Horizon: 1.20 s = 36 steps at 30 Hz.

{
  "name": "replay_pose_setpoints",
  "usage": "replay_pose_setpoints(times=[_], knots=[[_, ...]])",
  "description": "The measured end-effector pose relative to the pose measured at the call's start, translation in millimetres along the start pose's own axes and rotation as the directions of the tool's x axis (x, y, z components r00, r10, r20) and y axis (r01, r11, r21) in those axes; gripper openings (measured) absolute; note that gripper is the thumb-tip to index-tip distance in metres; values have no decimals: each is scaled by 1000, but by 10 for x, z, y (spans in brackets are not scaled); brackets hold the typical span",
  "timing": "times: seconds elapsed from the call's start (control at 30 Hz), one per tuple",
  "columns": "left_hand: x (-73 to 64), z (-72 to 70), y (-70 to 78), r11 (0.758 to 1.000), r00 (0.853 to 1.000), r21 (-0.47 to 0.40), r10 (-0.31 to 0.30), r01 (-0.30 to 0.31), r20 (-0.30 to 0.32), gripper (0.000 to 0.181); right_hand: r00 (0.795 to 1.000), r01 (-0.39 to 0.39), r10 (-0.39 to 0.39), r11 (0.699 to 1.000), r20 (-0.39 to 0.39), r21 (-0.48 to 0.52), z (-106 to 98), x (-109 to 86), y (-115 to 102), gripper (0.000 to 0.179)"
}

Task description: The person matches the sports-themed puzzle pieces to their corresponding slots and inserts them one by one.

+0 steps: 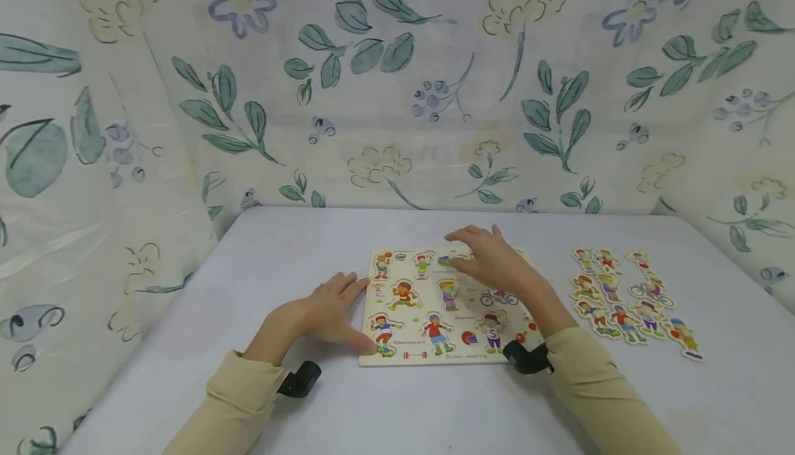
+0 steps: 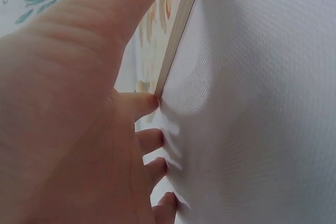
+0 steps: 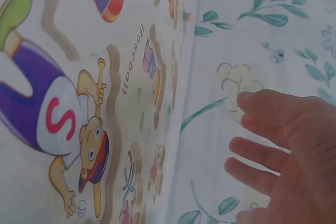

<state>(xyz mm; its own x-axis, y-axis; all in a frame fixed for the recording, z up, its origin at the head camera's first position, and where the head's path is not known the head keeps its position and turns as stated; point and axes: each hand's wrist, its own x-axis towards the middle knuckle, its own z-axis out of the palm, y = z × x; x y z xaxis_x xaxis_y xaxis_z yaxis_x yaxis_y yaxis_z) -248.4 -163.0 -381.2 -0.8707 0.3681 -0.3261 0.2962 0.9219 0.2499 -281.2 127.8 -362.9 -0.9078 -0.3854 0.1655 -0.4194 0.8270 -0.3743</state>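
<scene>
A wooden puzzle board [image 1: 410,317] printed with children playing sports lies flat on the table. My left hand [image 1: 327,308] is at its left edge, thumb on the lower left corner and fingers spread on the tabletop. In the left wrist view, the fingertips [image 2: 149,139] reach down to the white surface beside the board's side edge [image 2: 181,30]. Above the upper right part of the board my right hand [image 1: 491,258] hovers with loosely spread fingers, holding nothing. A baseball player picture [image 3: 68,124] shows large in the right wrist view.
Several loose cutout figure pieces [image 1: 611,288] lie grouped on the white table [image 1: 298,234] to the right of the board. Floral cloth [image 1: 373,130] hangs behind and at both sides. A black wrist device [image 1: 526,358] is strapped beneath each cuff.
</scene>
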Motion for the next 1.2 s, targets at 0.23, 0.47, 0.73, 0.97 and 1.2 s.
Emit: replay_pose_setpoints(times=[0.23, 0.47, 0.73, 0.97, 1.2], knots=[[9, 5, -1, 1000, 1000, -8, 6, -5, 3, 117, 1000, 2, -2, 1000, -8, -11, -78, -23, 55, 47], [-14, -5, 0, 1000, 1000, -13, 12, -12, -5, 116, 999, -37, 37, 999, -31, -1, -163, -40, 153, 48], [10, 12, 5, 1000, 1000, -4, 15, -15, 0, 116, 997, -32, 31, 999, -73, -9, -239, -60, 235, 45], [17, 13, -3, 1000, 1000, -10, 18, -18, 2, 116, 994, -75, 78, 996, -76, 42, -315, -64, 373, 46], [25, 13, 1, 1000, 1000, -7, 28, -28, -3, 117, 985, -140, 149, 985, -87, 98, -469, -151, 569, 47]])
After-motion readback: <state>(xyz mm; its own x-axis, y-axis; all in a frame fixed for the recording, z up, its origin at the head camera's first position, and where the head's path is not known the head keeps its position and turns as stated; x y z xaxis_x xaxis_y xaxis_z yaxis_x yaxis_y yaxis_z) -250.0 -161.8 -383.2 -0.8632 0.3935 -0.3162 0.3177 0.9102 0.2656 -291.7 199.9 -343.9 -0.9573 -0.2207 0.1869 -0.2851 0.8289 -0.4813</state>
